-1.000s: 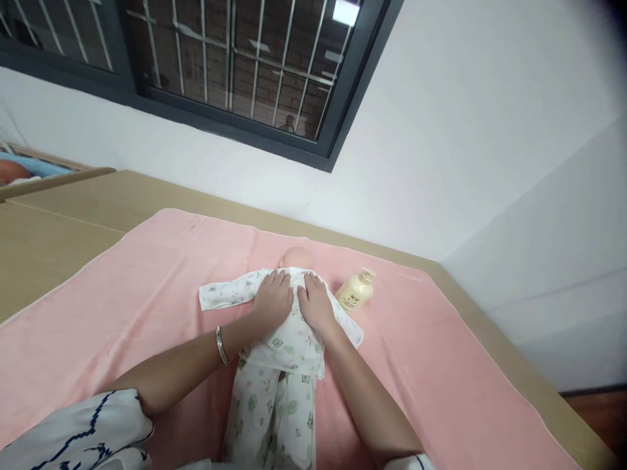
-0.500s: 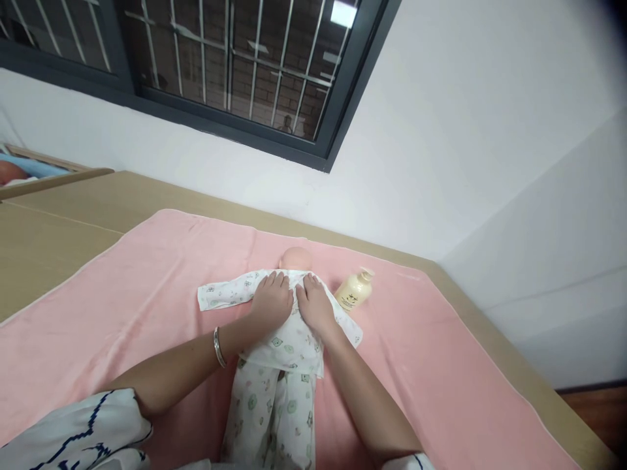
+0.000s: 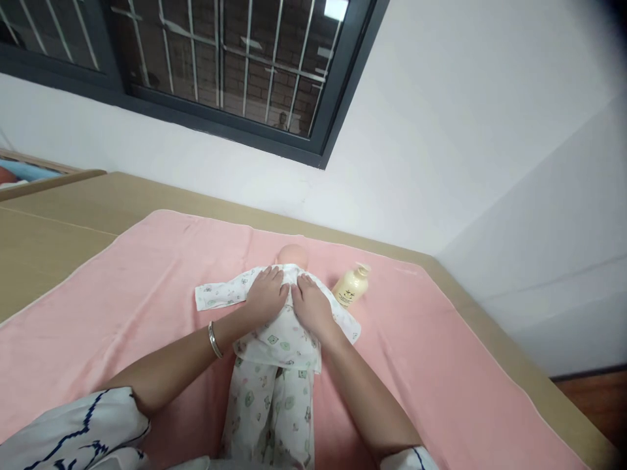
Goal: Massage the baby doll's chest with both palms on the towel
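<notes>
Trousers (image 3: 292,411) cut off by bottom edge; bottle (image 3: 355,285) lettering (image 3: 344,297) too small.

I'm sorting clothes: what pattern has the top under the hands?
White top with small scattered prints, some green; head view.

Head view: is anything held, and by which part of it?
Nothing appears held: the left hand and right hand lie palm-down on the patterned top.

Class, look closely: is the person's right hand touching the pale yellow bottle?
Apart. The head view shows a strip of patterned top between the right hand and the yellow bottle.
</notes>
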Demonstrator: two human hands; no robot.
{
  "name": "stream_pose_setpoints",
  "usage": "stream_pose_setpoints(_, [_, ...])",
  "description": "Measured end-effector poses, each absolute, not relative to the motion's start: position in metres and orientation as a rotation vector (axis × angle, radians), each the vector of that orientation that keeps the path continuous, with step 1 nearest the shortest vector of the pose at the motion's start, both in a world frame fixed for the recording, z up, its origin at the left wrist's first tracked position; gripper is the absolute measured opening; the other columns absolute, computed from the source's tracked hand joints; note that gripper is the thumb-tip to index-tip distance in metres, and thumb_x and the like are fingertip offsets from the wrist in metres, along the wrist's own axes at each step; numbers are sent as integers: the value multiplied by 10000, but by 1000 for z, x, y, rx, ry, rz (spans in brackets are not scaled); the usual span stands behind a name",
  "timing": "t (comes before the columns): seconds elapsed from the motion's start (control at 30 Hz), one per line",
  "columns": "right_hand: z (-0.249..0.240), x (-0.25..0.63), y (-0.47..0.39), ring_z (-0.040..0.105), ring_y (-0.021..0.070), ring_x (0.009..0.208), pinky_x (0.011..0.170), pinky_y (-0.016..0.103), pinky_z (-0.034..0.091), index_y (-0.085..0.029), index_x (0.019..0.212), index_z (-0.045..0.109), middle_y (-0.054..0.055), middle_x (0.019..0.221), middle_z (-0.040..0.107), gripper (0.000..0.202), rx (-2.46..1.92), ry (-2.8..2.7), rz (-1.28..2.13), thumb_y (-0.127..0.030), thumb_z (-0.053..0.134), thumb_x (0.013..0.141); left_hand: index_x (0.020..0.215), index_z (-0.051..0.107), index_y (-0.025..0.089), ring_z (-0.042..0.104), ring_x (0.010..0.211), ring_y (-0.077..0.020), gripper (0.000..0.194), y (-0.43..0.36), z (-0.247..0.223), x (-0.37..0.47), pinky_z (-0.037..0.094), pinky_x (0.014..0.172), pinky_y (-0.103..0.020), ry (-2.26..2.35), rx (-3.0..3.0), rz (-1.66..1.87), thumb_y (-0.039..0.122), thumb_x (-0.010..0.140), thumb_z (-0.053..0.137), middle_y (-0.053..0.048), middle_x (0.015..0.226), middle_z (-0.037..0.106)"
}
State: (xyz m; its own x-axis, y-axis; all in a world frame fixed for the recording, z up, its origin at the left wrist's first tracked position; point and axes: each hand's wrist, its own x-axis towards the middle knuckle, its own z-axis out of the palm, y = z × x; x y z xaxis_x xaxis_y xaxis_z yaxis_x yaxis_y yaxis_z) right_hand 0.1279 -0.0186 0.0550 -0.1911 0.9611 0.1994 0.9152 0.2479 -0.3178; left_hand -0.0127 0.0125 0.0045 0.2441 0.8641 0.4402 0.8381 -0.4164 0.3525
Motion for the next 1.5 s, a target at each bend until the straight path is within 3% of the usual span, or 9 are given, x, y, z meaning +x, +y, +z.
stream_pose_setpoints(0.2, [49,132,-7,383,275,1376,1115,419,307,-54,1332,499,204,1429,475,482,-1794,-2116,187,-339,311,992,1207,590,109,502,1284,-281,373,6,3,-8,362,1103,-457,1617,2489,1009,254,921,399,-154,1304,611])
stream_pose_setpoints(0.43, [48,114,-31,421,278,1349,1113,408,313,-84,1283,559,183,1372,541,423,-1722,-2130,89,-260,338,968,1173,604,182,535,1249,-247,331,28,9,-17,401,1066,-439,1597,2375,956,278,922,410,-103,1276,637])
stream_pose_setpoints(0.6, [52,128,-13,509,236,1247,1051,369,376,-161,1178,594,130,1294,601,362,-1666,-2087,191,-287,318,981,1201,582,161,511,1271,-262,353,26,2,-13,359,1093,-462,1618,2373,993,304,933,402,-125,1304,613])
stream_pose_setpoints(0.87, [44,135,-2,498,240,1233,1081,370,329,-124,1195,575,143,1231,621,368,-1618,-2135,138,-296,330,979,1207,573,172,506,1273,-267,349,23,4,-11,357,1084,-474,1637,2377,1002,294,931,398,-123,1314,606])
stream_pose_setpoints(1.0, [43,136,-2,477,240,1259,1090,373,315,-121,1236,548,152,1297,584,387,-1615,-2148,110,-309,325,982,1206,573,159,504,1274,-266,354,23,6,-12,358,1082,-473,1613,2384,997,274,920,399,-131,1309,609])
stream_pose_setpoints(1.23, [46,135,-3,539,241,1146,1031,367,365,-145,1151,574,133,1184,634,333,-1627,-2160,110,-284,326,978,1194,572,156,517,1254,-258,356,26,8,-12,374,1072,-455,1581,2374,996,250,890,413,-133,1303,610])
stream_pose_setpoints(1.5, [41,135,-3,495,250,1231,1073,383,337,-107,1250,530,163,1299,576,392,-1628,-2155,91,-290,309,983,1213,569,145,485,1288,-276,368,22,5,-10,339,1094,-475,1620,2371,1015,273,908,408,-138,1321,599])
